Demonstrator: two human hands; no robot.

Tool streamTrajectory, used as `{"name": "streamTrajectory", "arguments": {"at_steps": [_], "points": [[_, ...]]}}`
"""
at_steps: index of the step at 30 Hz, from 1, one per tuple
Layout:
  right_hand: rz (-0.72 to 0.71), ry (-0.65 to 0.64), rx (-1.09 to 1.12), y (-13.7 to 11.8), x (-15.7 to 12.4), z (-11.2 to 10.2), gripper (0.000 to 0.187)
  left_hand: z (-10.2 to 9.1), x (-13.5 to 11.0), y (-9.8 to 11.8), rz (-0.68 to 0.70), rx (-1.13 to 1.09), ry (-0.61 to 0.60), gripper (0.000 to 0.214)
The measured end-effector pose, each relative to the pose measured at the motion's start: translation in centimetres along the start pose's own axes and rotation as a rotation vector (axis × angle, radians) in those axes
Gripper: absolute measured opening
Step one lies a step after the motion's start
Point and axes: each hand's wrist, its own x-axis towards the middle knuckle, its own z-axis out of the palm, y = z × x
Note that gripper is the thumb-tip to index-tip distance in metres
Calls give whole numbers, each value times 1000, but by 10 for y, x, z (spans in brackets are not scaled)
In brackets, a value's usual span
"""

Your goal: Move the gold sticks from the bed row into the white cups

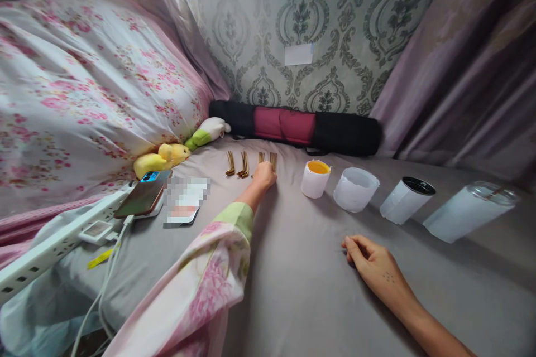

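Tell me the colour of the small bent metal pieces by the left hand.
The bent metal pieces are golden brass; head view shows them best.

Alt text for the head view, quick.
The left hand touches gold bent rods lined up on a grey bedsheet; the right hand rests empty on it. Four white containers stand in a row beside them.

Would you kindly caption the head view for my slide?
Left hand touches thin golden metal sticks on grey bedsheet; right hand rests near four white cups.
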Motion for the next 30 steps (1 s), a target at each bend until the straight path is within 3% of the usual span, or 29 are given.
{"name": "streamTrajectory", "arguments": {"at_steps": [18, 24, 30], "points": [[-25, 15, -21, 1, 0, -1, 36, -4, -5, 8, -80, -210, 59, 23], [-41, 19, -14, 1, -1, -1, 36, -5, -6, 13, -139, -396, 58, 20], [-55, 29, -25, 1, -1, 0, 35, 4, -13, 18, -206, -703, -37, 13]]}}
